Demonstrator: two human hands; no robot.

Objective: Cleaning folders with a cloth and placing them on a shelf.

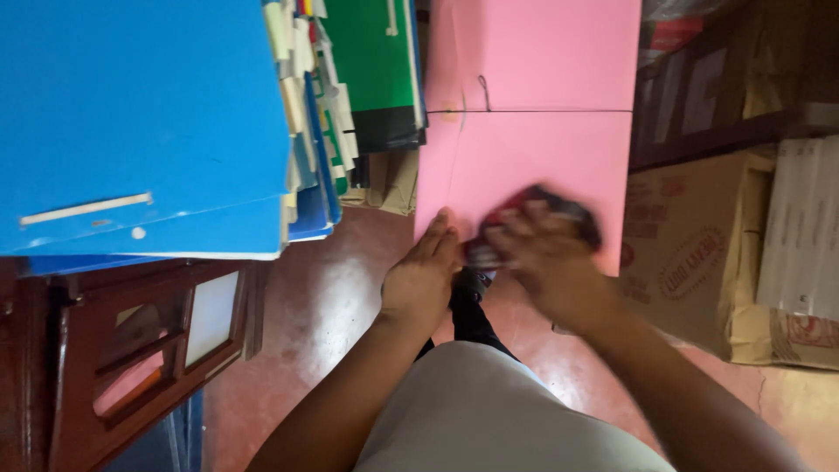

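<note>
Starting at the far left of the pink folder (533, 149), a big blue folder (140, 122) lies on top of a stack, and under it stands a dark red-brown wooden frame with glass panes (149, 350). Closer to the pink folder, a thick pile of files with pale paper tabs (310, 105) is topped by a green folder (376, 52). Below all of this runs a worn reddish floor (323, 297).

The pink folder is held up in the middle of the view, in two halves with a seam across. The left hand (424, 275) presses flat against its lower left edge, fingers straight and together, not clamped around anything. Just right of it, the right hand (546, 258) is blurred by motion and curls over a dark red cloth (533, 218) lying on the folder's lower face. The two hands are nearly touching.

Right of the pink folder sit brown cardboard boxes (699, 245) on the floor, with a dark wooden shelf (725, 131) above them and a white ribbed carton (804, 227) at the far edge.
</note>
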